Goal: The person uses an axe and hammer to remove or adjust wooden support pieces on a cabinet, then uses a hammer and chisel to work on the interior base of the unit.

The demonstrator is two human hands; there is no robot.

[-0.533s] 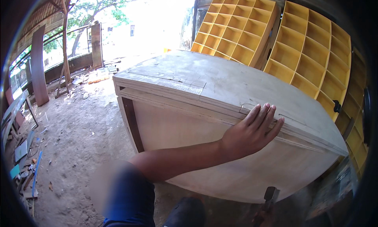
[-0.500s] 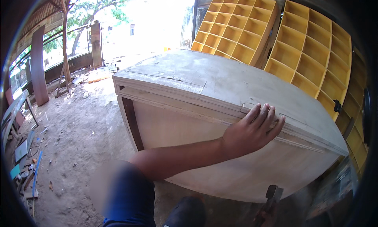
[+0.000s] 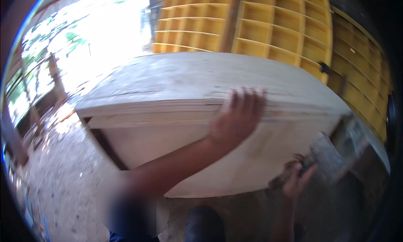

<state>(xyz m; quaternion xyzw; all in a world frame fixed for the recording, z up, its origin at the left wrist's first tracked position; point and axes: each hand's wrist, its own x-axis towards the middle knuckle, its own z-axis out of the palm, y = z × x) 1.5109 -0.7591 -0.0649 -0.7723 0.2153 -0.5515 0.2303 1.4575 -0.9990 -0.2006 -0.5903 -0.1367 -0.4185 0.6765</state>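
Left hand (image 3: 237, 118) on plywood cabinet (image 3: 176, 95), right hand (image 3: 296, 179) gripping tool (image 3: 323, 151)

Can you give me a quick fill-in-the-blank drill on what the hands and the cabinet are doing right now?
1. The left hand lies flat on the front top edge of the pale wooden ____.
2. The right hand holds a blurred tool near the cabinet's lower ____ corner.
3. The shelving behind the cabinet is painted ____.

Missing words: cabinet; right; yellow

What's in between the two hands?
In the head view, only the pale front panel of the wooden box lies between the left hand on its top edge and the right hand, lower down.
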